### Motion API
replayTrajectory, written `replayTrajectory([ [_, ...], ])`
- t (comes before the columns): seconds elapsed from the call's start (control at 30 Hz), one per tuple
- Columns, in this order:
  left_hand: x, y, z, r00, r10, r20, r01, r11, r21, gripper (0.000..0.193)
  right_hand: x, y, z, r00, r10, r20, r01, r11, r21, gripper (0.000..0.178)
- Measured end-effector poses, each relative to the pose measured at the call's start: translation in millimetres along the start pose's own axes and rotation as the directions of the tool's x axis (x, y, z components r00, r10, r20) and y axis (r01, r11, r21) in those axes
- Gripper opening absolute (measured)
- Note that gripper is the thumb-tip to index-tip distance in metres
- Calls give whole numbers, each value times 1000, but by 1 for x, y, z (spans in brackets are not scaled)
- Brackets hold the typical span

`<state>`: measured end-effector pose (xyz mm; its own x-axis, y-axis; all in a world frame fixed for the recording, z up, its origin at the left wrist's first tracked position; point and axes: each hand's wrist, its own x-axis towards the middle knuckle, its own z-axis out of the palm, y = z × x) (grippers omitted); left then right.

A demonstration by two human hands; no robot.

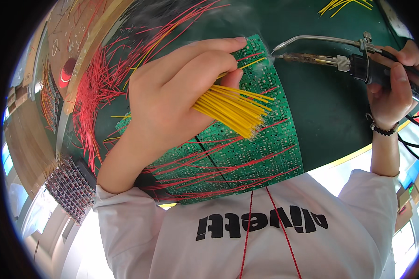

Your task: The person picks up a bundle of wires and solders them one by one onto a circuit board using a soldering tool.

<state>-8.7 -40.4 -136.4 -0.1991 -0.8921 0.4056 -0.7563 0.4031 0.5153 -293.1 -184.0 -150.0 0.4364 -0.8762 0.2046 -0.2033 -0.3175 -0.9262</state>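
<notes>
My left hand (165,88) is closed round a bundle of yellow wires (235,111), whose stripped ends point right. Between its fingertips a single yellow wire (252,64) reaches to the right edge of a green circuit board (270,139). The board lies under that hand, partly hidden by it, with many solder joints and several red wires (219,173) running across it. In my right hand (395,86) is a black-handled soldering iron (358,67). Its tip is close to the board's upper right edge, beside the end of a thin curved metal tube (316,38) clamped to the iron.
A heap of red wires (95,93) spreads over the left of the dark green mat (330,116), by a wooden strip (91,46). More yellow wires (344,5) lie at the far right. Component-filled boards (70,190) stand lower left; black cables (412,142) hang at right.
</notes>
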Motion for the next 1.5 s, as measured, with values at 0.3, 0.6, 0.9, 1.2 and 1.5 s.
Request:
replayTrajectory([
  [0.3,1,2,0,999,-44,31,44,999,-17,15,2,5,3,997,-60,49,47,970,237,26],
  [0.6,1,4,-1,998,-49,40,49,999,-2,14,1,0,11,984,-173,-39,175,983,50,23],
  [0.9,1,3,0,999,-37,28,37,999,2,13,2,-1,5,991,-131,36,112,938,327,21],
  [1.2,2,3,-1,999,-21,34,21,1000,-5,13,3,-7,11,996,-92,-14,92,951,296,19],
  [1.5,8,-3,-25,988,-116,-102,102,985,-141,32,9,-6,20,962,-76,-261,143,958,249,9],
])
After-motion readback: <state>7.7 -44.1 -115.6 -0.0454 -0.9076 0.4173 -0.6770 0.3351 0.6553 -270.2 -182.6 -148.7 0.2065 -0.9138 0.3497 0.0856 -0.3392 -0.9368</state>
